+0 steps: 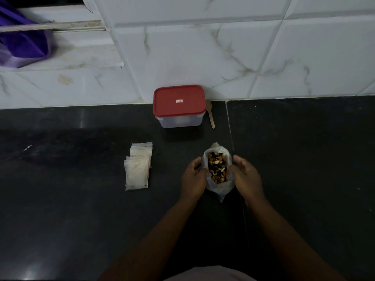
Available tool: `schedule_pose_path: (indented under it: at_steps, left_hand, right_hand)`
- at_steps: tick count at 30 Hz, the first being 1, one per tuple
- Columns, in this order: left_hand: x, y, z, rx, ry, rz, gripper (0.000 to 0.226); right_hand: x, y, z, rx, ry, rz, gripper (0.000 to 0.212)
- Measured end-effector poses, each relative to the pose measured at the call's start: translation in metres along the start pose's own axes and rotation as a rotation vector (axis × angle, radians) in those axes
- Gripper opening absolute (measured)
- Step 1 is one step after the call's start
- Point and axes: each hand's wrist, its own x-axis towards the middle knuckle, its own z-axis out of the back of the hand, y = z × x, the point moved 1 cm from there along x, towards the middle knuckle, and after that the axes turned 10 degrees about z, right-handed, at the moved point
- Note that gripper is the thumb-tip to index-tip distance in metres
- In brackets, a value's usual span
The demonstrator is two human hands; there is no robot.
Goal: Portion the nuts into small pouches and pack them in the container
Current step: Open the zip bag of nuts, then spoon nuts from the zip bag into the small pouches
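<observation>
A clear plastic bag point(220, 187) stands open on the dark counter, full of mixed nuts point(217, 167). My left hand point(193, 175) grips the bag's left edge and my right hand point(246, 176) holds its right edge, both with curled fingers. A stack of small empty translucent pouches point(138, 167) lies to the left of the bag. Farther back, against the wall, sits a clear container point(179, 120) closed with a red lid point(178, 100). A small wooden scoop point(211, 116) leans beside the container on its right.
The dark counter point(81, 199) meets a white marble-tiled wall point(243, 47) at the back. A purple cloth point(22, 37) hangs over a ledge at the top left. A seam in the counter point(229, 126) runs just right of the scoop.
</observation>
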Motion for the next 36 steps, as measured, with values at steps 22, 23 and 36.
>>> schedule_pose_path:
  at_steps: [22,23,36]
  left_hand:
    - [0.001,-0.031,0.092,0.625,-0.262,-0.284,0.047]
    - [0.002,-0.030,0.100,0.630,-0.281,-0.278,0.046]
    - [0.004,-0.008,0.168,0.689,-0.602,-0.096,0.081]
  right_hand:
    - [-0.001,0.043,-0.070,-0.540,0.238,0.512,0.054]
    - [-0.003,0.044,-0.075,-0.535,0.241,0.515,0.053]
    - [-0.021,0.055,-0.153,-0.480,0.370,0.450,0.042]
